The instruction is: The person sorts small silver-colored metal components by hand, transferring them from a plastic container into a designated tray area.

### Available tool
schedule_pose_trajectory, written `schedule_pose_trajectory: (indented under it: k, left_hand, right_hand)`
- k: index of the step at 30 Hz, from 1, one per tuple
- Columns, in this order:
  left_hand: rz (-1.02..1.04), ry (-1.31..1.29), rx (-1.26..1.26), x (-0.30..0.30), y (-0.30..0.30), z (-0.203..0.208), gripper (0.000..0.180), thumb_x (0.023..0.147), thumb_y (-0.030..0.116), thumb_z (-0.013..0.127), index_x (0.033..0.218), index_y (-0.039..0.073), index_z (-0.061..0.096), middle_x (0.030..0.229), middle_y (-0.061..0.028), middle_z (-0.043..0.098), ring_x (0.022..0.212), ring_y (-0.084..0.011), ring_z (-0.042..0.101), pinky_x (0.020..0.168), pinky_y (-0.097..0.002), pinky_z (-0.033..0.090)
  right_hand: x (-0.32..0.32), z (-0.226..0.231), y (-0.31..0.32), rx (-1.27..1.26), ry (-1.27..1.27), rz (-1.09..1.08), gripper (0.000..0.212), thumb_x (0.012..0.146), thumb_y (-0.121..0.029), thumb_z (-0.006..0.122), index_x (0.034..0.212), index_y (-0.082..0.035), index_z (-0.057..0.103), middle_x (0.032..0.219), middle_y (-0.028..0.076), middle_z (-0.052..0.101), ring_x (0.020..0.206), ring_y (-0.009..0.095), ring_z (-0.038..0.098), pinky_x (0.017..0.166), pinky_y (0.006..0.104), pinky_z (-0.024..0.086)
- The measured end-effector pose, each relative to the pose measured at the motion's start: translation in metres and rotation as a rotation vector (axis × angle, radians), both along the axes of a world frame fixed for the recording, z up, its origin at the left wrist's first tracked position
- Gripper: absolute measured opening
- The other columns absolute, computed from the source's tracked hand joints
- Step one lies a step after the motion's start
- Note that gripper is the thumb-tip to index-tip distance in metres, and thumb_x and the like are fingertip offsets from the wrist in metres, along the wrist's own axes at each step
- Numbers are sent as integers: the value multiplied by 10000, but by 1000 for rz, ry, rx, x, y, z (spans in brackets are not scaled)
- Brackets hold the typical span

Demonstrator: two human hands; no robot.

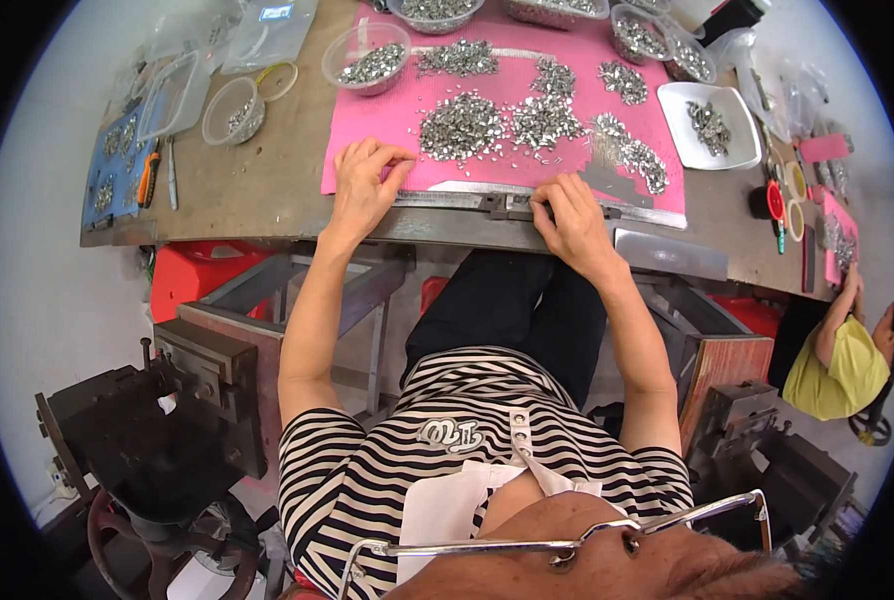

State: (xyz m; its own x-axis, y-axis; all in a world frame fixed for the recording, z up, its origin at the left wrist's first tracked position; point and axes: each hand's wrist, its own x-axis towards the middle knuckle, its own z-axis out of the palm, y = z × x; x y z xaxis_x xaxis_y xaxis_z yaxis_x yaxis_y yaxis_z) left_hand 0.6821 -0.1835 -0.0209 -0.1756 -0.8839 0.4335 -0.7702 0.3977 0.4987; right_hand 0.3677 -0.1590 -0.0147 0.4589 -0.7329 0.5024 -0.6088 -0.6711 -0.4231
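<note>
Right at the table's (447,229) near edge lies a metal caliper (499,206), looking stiff, smooth and fairly weighty, best taken by its thick middle; it runs nine to three, leading end unclear. Right hand (575,222) at three, left hand (365,190) at nine, fingertips together, any pinched thing untellable. Beyond, towards eleven, silvery pieces (462,127) heap on pink matting (355,125).

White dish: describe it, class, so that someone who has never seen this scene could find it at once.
Start with the bright pink mat on the workbench. At its right edge sits a squarish white dish holding a loose heap of small silvery pieces. Its opaque white sides set it apart from the see-through tubs behind it.
</note>
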Motion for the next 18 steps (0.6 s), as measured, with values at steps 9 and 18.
schedule_pose_trajectory:
  k: [9, 18]
  left_hand:
    - [-228, 180, -125, -110, 29, 0, 123, 849, 172, 754, 953, 131, 703, 929, -19, 611, 962, -228, 581, 1014, -479, 330]
    - [-145, 148, -140, -123, 29, -15, 168, 841, 188, 775, 968, 121, 689, 914, -13, 607, 948, -229, 562, 1048, -506, 305]
  right_hand:
    - [-4, 0, 4, -15, -17, 32, 192, 814, 48, 685, 991, -8, 635, 980, 111, 633, 889, 308, 602, 788, 410, 484]
    - [-8, 5, 3, 5, -138, -60, 179, 864, 60, 655, 1027, -13, 670, 969, 119, 668, 881, 305, 624, 793, 390, 470]
